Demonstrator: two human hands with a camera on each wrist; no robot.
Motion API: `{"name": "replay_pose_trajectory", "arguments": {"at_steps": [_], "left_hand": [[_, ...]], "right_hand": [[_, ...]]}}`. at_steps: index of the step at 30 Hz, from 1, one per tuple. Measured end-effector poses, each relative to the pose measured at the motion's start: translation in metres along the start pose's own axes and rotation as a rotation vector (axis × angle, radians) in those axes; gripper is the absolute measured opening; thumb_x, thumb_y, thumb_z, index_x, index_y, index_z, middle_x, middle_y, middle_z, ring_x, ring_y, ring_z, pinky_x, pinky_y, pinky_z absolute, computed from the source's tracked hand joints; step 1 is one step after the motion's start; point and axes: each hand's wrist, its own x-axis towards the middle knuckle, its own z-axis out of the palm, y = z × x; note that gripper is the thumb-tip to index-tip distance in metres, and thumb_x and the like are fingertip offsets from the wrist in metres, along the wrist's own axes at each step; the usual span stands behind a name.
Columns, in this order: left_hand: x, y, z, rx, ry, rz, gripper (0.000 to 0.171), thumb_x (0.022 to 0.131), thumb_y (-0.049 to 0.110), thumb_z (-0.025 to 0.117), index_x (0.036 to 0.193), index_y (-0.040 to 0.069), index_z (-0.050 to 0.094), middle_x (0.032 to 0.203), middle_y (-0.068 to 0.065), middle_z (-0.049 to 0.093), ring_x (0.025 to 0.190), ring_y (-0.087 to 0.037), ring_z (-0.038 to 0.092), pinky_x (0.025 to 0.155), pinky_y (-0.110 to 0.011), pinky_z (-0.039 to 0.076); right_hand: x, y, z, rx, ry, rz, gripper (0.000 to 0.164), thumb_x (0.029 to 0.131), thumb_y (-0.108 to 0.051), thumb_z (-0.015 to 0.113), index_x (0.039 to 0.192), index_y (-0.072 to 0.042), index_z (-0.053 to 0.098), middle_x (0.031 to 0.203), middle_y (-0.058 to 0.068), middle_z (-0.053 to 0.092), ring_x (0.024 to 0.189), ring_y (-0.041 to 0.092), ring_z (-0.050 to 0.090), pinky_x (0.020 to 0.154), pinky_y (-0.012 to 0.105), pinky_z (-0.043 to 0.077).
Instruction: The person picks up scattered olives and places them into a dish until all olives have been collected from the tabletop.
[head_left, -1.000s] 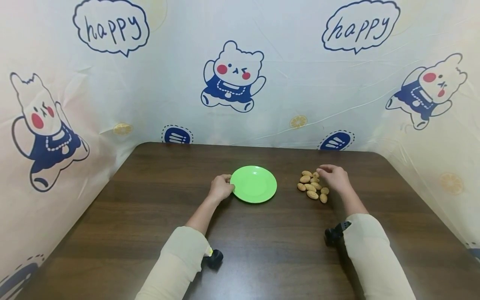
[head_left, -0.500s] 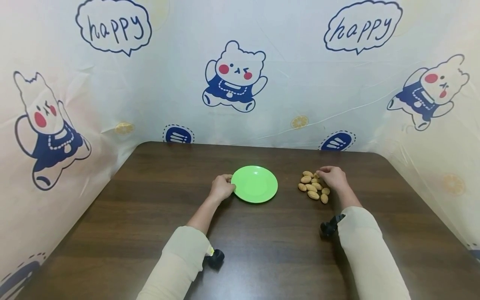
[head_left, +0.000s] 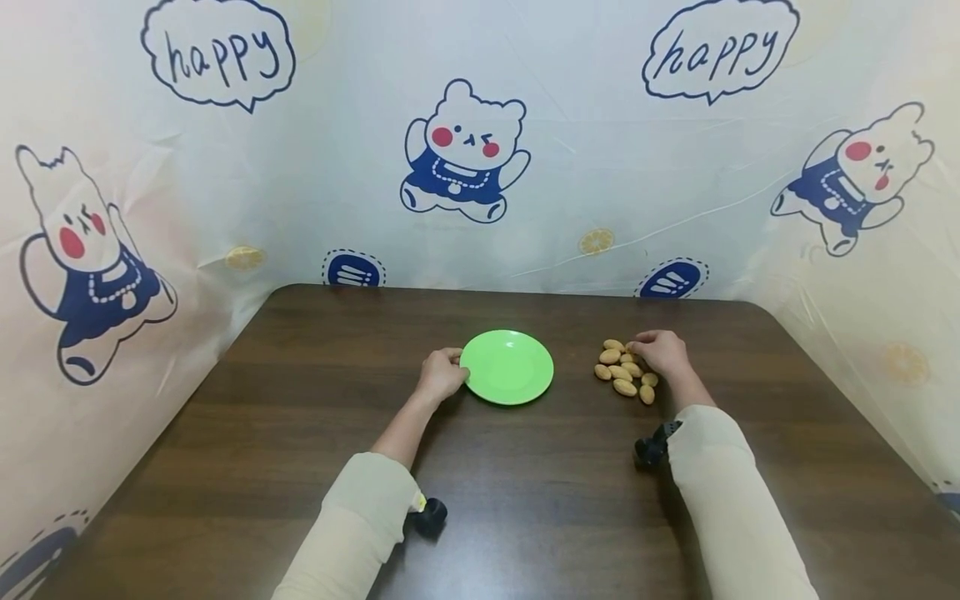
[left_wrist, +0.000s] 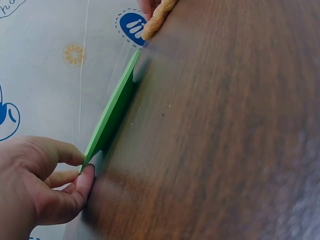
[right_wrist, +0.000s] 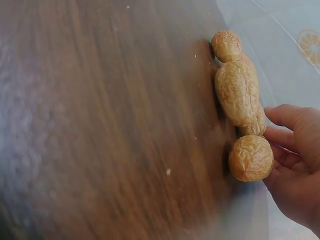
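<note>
My left hand (head_left: 442,375) pinches the left rim of a round, bright green plate (head_left: 508,367). In the left wrist view the plate (left_wrist: 111,115) appears edge-on, its rim between the thumb and fingers. A cluster of tan, wrinkled, oval pieces (head_left: 621,372) lies on the table right of the plate. Over the cluster's far right side is my right hand (head_left: 663,353), fingertips right at one piece. The right wrist view shows that hand (right_wrist: 295,160) behind the nearer pieces (right_wrist: 237,92), which hide its lower fingertips; I cannot tell whether it grips a piece.
The dark brown wooden table (head_left: 510,500) spreads out around the plate and pieces. A pale printed cloth (head_left: 570,150) with cartoon bears hangs behind its far edge and along the sides. Small black cameras (head_left: 429,518) sit at both wrists.
My right forearm has swung left, and the right fingertips have shifted slightly left over the far pieces, covering more of one. The left hand and plate have stayed put.
</note>
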Motion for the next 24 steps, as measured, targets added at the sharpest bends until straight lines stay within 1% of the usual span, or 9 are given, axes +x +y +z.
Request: {"name": "replay_pose_trajectory", "arguments": {"at_steps": [9, 15, 24], "left_hand": [[0.0004, 0.0001, -0.0003, -0.001, 0.002, 0.007, 0.049, 0.083, -0.001, 0.053, 0.131, -0.002, 0.049, 0.109, -0.012, 0.059, 0.086, -0.021, 0.049, 0.062, -0.026, 0.038], [-0.0007, 0.0004, 0.0001, -0.008, 0.002, 0.002, 0.049, 0.083, -0.001, 0.053, 0.132, -0.002, 0.049, 0.11, -0.012, 0.059, 0.087, -0.021, 0.049, 0.062, -0.025, 0.038], [0.0005, -0.0006, 0.001, -0.021, 0.01, -0.003, 0.048, 0.082, -0.001, 0.053, 0.13, -0.001, 0.05, 0.106, -0.011, 0.06, 0.083, -0.019, 0.049, 0.059, -0.024, 0.037]], "right_hand": [[0.0031, 0.0016, 0.0029, 0.026, 0.018, 0.023, 0.043, 0.094, -0.021, 0.052, 0.127, 0.006, 0.051, 0.128, 0.027, 0.047, 0.118, 0.042, 0.039, 0.093, 0.049, 0.038], [0.0025, 0.0003, 0.0041, 0.045, 0.015, 0.037, 0.043, 0.094, -0.02, 0.051, 0.127, 0.006, 0.051, 0.13, 0.027, 0.044, 0.119, 0.044, 0.035, 0.094, 0.049, 0.036], [0.0053, 0.0017, 0.0042, 0.075, 0.026, 0.046, 0.042, 0.092, -0.021, 0.054, 0.124, 0.006, 0.054, 0.129, 0.027, 0.046, 0.115, 0.041, 0.042, 0.092, 0.047, 0.039]]}}
